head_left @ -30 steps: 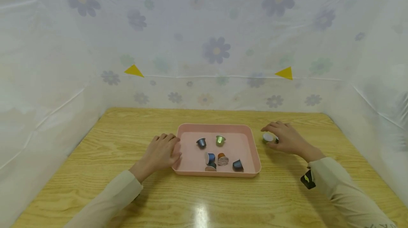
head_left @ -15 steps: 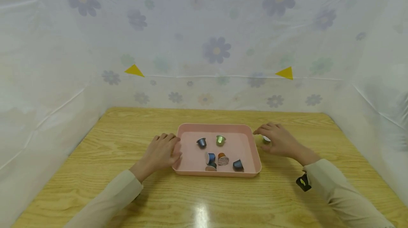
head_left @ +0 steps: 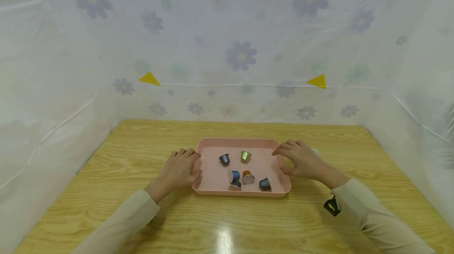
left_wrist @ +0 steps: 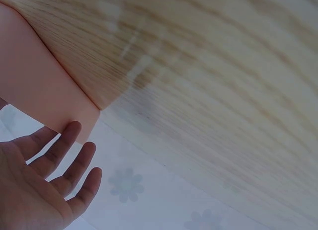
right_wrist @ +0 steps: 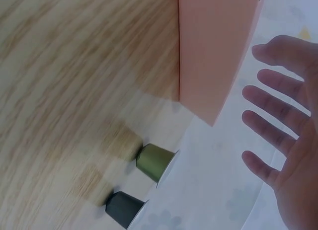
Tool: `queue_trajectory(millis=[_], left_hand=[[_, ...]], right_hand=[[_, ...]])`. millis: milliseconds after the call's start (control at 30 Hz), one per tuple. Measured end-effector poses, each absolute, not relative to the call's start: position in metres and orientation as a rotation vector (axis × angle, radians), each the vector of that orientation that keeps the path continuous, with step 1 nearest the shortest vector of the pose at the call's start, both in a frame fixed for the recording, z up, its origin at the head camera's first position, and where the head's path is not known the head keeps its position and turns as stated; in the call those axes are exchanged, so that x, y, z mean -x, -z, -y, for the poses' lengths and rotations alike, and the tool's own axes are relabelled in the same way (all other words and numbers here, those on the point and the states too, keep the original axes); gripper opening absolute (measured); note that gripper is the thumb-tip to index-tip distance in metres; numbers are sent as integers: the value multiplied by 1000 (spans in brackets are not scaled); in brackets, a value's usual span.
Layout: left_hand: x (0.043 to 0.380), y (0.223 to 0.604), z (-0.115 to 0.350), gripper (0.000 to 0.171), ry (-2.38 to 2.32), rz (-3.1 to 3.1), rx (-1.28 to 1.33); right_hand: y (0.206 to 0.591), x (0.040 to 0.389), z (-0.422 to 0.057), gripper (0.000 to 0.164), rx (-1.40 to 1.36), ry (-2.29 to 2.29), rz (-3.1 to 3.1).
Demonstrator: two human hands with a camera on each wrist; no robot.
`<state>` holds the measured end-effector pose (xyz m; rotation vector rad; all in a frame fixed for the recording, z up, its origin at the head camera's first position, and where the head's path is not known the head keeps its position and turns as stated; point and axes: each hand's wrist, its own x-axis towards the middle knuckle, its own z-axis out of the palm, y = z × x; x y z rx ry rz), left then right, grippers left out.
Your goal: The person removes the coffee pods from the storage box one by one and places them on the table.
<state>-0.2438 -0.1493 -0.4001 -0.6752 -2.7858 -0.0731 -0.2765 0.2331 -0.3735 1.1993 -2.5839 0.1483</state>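
Observation:
A pink tray [head_left: 244,196] lies in the middle of the head view. Its left rim is under my left hand [head_left: 181,168], whose relaxed, spread fingers touch the wall in the left wrist view. My right hand [head_left: 298,160] hovers at the right rim with fingers apart and nothing held. Inside the tray lie several coffee capsules: a green capsule [head_left: 245,156], a dark blue-grey capsule [head_left: 224,159], a blue capsule [head_left: 234,176], an orange-brown capsule [head_left: 248,178], a dark green capsule [head_left: 235,185] and another dark capsule [head_left: 265,183].
Outside the tray's right wall, an olive-green capsule [right_wrist: 155,163] and a dark capsule [right_wrist: 123,209] stand on the wooden table [head_left: 159,222]. My right hand mostly hides them in the head view. A flowered white sheet [head_left: 198,49] encloses the back and sides.
My right hand has moved left, from over the loose capsules to the tray's right rim. The left hand, the tray and the capsules in it have stayed put.

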Motion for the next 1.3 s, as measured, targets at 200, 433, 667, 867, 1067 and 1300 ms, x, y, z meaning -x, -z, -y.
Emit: queue_trajectory(millis=[200, 433, 667, 867, 1067, 1300], left_hand=[[244, 400, 149, 43, 70, 2789, 674], [243, 398, 148, 44, 37, 2766, 686], [242, 398, 148, 45, 29, 2769, 680], [243, 399, 148, 44, 46, 2767, 685], [242, 398, 148, 43, 58, 2767, 686], [243, 399, 148, 44, 52, 2765, 686]], right_hand=[[377, 272, -226, 37, -1259, -123, 2564], [384, 270, -219, 36, -1344, -140, 2482], [385, 266, -213, 31, -1371, -149, 2503], [384, 261, -209, 30, -1382, -140, 2578], [384, 258, -207, 31, -1405, -129, 2540], [386, 257, -206, 27, -1432, -134, 2490]])
